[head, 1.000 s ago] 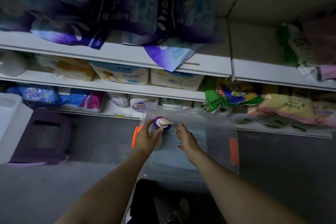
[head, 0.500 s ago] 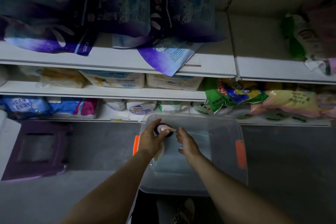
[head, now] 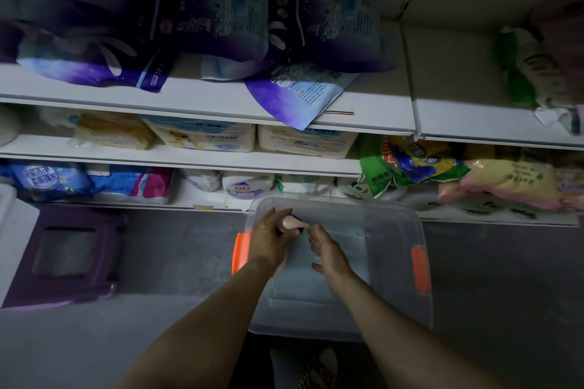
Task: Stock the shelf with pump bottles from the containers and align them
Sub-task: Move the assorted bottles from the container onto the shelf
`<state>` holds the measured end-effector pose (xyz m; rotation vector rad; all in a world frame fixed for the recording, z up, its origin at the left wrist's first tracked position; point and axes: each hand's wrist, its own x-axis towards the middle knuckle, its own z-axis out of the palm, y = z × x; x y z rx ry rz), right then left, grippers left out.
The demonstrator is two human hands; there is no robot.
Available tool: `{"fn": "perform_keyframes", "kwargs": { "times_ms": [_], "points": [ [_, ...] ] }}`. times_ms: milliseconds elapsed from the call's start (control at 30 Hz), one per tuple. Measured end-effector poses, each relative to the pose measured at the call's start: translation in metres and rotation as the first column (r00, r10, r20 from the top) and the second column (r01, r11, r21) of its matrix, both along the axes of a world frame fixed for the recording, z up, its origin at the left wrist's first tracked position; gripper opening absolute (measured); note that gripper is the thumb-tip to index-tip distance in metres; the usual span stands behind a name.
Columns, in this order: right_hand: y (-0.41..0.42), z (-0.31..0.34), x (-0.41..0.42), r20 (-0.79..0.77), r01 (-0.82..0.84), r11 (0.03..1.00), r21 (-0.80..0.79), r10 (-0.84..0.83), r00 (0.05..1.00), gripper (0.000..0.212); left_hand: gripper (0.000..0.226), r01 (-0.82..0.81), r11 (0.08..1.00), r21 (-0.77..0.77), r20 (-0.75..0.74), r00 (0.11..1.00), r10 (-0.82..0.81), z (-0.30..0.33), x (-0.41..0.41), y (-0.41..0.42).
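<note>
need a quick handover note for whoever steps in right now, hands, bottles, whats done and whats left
Left hand: grips a pump bottle around its neck, over the clear bin with orange latches.
Right hand: fingertips pinch the tip of the pump nozzle.
Where things are: the bin stands on the floor in front of the lowest shelf. Apart from the held bottle, I cannot make out any others inside it.
Done: no pump bottles are visible on the shelves, which hold bags and packs.
Left: lift this bottle out, set it on a shelf, align it, then check the bin for more.
</note>
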<state>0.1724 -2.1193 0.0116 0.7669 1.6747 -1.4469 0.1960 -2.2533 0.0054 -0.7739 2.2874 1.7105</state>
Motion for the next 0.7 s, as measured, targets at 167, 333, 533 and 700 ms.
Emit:
{"fn": "perform_keyframes", "kwargs": {
  "times_ms": [167, 333, 533, 700],
  "points": [
    [0.007, 0.009, 0.004, -0.016, 0.005, 1.0, 0.0, -0.005, 1.0, 0.056, 0.029, 0.028, 1.0, -0.013, -0.045, 0.999, -0.029, 0.003, -0.001, 0.001],
    [0.021, 0.033, 0.004, -0.08, -0.021, 1.0, -0.003, 0.02, 0.997, 0.052, 0.022, -0.044, 0.999, 0.032, -0.078, 0.996, 0.046, 0.024, -0.005, 0.005],
    [0.04, 0.084, 0.003, -0.187, -0.074, 0.997, -0.022, 0.068, 0.98, 0.055, 0.013, -0.002, 0.998, 0.062, -0.213, 0.977, 0.015, 0.087, -0.01, 0.015],
    [0.051, 0.138, -0.001, -0.314, -0.093, 0.994, -0.057, 0.071, 0.947, 0.057, 0.012, -0.017, 0.994, 0.104, -0.33, 0.943, 0.05, 0.16, -0.011, 0.026]
  ]
}}
